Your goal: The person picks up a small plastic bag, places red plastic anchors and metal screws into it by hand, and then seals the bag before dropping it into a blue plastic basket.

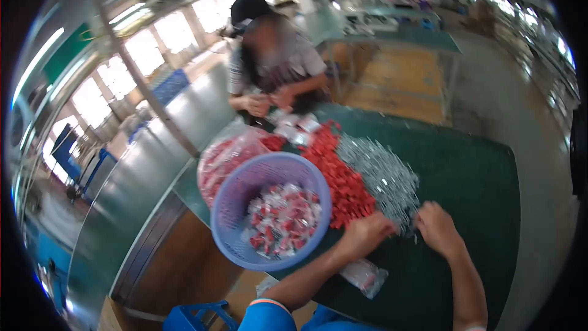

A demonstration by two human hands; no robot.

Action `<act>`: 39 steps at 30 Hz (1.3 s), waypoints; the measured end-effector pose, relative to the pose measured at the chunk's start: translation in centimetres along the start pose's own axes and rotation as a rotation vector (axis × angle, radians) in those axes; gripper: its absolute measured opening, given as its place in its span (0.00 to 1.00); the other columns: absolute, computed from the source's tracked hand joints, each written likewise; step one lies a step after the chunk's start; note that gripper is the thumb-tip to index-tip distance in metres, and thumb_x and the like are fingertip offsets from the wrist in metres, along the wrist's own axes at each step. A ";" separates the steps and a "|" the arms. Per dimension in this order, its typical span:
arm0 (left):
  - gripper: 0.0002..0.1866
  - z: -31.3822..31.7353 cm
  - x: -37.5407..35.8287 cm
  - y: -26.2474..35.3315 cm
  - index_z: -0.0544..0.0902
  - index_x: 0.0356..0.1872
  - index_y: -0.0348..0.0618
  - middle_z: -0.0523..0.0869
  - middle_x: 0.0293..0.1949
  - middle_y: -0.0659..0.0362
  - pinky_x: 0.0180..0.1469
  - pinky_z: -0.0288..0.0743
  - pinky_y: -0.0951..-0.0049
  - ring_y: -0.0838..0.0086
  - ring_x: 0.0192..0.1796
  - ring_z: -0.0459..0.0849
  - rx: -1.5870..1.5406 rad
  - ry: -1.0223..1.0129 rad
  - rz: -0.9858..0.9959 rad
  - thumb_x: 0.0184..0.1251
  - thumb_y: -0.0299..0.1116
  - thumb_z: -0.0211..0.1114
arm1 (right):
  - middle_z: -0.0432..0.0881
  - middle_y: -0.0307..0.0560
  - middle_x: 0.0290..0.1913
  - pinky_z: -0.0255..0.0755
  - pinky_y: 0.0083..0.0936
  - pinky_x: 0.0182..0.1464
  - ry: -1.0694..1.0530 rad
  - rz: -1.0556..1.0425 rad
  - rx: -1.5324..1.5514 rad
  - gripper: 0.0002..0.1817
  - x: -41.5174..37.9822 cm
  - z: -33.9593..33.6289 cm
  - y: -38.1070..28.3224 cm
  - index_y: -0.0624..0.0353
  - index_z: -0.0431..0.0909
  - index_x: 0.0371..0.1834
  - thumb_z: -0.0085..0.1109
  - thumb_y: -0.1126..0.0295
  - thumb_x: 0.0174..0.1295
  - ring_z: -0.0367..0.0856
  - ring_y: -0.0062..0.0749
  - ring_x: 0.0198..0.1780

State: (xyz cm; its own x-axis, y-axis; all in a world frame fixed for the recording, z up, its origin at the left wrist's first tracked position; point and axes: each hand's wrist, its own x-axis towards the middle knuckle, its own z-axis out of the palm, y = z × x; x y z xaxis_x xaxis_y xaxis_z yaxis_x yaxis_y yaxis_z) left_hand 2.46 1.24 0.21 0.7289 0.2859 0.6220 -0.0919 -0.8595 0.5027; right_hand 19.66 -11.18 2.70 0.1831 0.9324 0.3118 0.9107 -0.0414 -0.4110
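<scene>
My left hand (367, 235) is at the near end of a pile of small red pieces (340, 178), its fingers closed in a pinch. Whatever it holds is too small to make out. Across from it, my right hand (436, 227) has its fingers curled together at the near right edge of a heap of thin silver-grey metal pieces (383, 178). What lies between those fingertips is hidden. A clear plastic bag (365, 277) lies by my left forearm. Left of the piles stands a purple basket (223, 224) holding many small clear packets with red contents (285, 220).
A pink-tinted plastic bag of red pieces (217, 162) leans behind the basket. Across the green table (471, 165) a person in a black cap (275, 61) works with both hands near some clear bags (297, 127). A blue stool (199, 317) stands below the table's left edge.
</scene>
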 end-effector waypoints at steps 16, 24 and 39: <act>0.09 -0.1 0.6 1.3 0.78 0.33 0.41 0.77 0.23 0.59 0.22 0.71 0.72 0.69 0.22 0.78 -0.058 -0.094 0.043 0.50 0.21 0.66 | 0.74 0.46 0.51 0.70 0.27 0.51 -0.199 0.253 1.162 0.08 0.4 1.6 -1.2 0.63 0.80 0.37 0.59 0.70 0.59 0.74 0.27 0.49; 0.08 -0.4 0.5 1.2 0.78 0.31 0.40 0.77 0.23 0.58 0.22 0.71 0.72 0.69 0.21 0.78 -0.035 -0.105 0.056 0.50 0.22 0.67 | 0.78 0.43 0.50 0.59 0.32 0.61 -0.146 0.033 0.745 0.11 0.3 -0.1 0.6 0.56 0.82 0.38 0.60 0.74 0.49 0.70 0.35 0.56; 0.06 -2.2 1.4 0.9 0.78 0.29 0.36 0.78 0.24 0.55 0.24 0.71 0.73 0.66 0.22 0.77 -0.048 -0.032 -0.102 0.51 0.18 0.65 | 0.77 0.35 0.29 0.61 0.30 0.50 -0.375 -0.049 0.278 0.02 -0.1 -0.2 2.6 0.53 0.82 0.25 0.62 0.72 0.47 0.69 0.31 0.40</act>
State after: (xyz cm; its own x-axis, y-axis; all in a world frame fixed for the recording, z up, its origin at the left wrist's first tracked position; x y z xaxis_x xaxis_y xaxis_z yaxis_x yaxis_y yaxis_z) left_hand 1.93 1.83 2.84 0.7576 0.3566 0.5466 -0.0474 -0.8052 0.5911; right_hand 22.07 -11.49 1.82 -0.0510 0.9983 0.0265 0.7719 0.0563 -0.6332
